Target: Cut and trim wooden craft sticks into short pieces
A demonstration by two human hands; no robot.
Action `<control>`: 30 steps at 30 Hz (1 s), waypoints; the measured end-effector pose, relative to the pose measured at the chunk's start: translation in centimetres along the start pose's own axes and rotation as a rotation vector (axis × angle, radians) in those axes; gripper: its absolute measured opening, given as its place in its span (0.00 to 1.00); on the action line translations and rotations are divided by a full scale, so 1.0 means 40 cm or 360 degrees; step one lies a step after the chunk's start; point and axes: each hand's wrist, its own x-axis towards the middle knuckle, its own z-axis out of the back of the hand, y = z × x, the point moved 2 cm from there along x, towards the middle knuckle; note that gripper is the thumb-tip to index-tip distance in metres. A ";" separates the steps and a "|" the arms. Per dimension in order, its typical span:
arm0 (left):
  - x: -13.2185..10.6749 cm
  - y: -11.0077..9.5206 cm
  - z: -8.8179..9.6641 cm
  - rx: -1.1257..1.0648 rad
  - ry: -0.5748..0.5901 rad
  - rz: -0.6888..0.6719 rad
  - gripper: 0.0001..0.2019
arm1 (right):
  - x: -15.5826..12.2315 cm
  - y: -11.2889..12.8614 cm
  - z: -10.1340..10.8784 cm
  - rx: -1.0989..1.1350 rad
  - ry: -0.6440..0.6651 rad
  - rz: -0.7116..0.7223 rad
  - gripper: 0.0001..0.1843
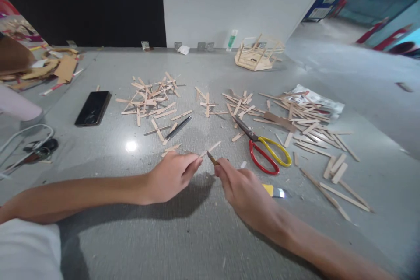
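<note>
My left hand is closed, with a thin wooden craft stick pinched between thumb and fingertips and pointing up to the right. My right hand grips a small craft knife; its dark pointed tip is beside the stick, and whether they touch I cannot tell. Most of the knife is hidden in my fingers. Just beyond my right hand lie scissors with one red and one yellow handle. A yellow tool with a shiny flat end shows partly behind my right wrist.
Piles of wooden sticks lie at left and right. A pen and a black phone are on the left. Toward the back stand a stick-built frame and a green-labelled tube. Cardboard scraps lie far left.
</note>
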 end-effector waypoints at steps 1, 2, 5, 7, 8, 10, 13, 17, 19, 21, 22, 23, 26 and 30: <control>0.000 0.001 0.000 -0.0013 0.0004 0.0022 0.19 | 0.002 0.002 0.004 0.0044 -0.0004 -0.0002 0.15; 0.001 0.001 -0.001 -0.0023 0.0008 0.0049 0.19 | 0.004 0.005 0.010 0.0102 -0.0003 -0.0002 0.16; 0.000 -0.001 0.000 -0.0045 0.0019 0.0133 0.20 | 0.009 0.012 0.033 0.0316 0.0049 -0.0013 0.19; 0.001 -0.006 0.004 -0.0072 -0.0004 0.0178 0.21 | 0.009 0.009 0.051 0.0406 0.0081 -0.0031 0.21; 0.003 -0.009 0.008 -0.0098 -0.0021 0.0212 0.20 | 0.009 0.005 0.060 0.0428 0.0090 -0.0028 0.21; 0.008 -0.015 0.021 -0.0158 -0.0067 0.0305 0.19 | 0.010 -0.006 0.073 0.0438 0.0130 0.0013 0.20; 0.021 -0.030 0.049 -0.0277 -0.0104 0.0449 0.19 | 0.019 -0.028 0.082 0.0603 0.0204 0.0051 0.20; 0.036 -0.054 0.077 -0.0581 0.0069 0.0599 0.20 | 0.033 -0.052 0.086 0.1326 -0.0262 -0.0164 0.24; 0.041 -0.064 0.083 -0.0680 0.0237 0.0629 0.19 | 0.032 -0.053 0.085 0.1564 -0.0492 -0.0219 0.22; 0.043 -0.070 0.081 -0.0753 0.0468 0.0669 0.19 | 0.026 -0.046 0.079 0.1649 -0.0510 -0.0215 0.22; 0.044 -0.071 0.080 -0.0774 0.0566 0.0688 0.18 | 0.022 -0.041 0.075 0.1646 -0.0466 -0.0216 0.23; 0.044 -0.072 0.078 -0.0783 0.0635 0.0698 0.18 | 0.018 -0.035 0.071 0.1624 -0.0412 -0.0230 0.23; 0.044 -0.068 0.070 -0.0731 0.0718 0.0669 0.19 | 0.009 -0.022 0.059 0.1572 -0.0295 -0.0318 0.19; 0.039 -0.058 0.059 -0.0264 0.0442 0.0314 0.13 | 0.005 -0.010 0.053 0.1544 -0.0302 -0.0366 0.16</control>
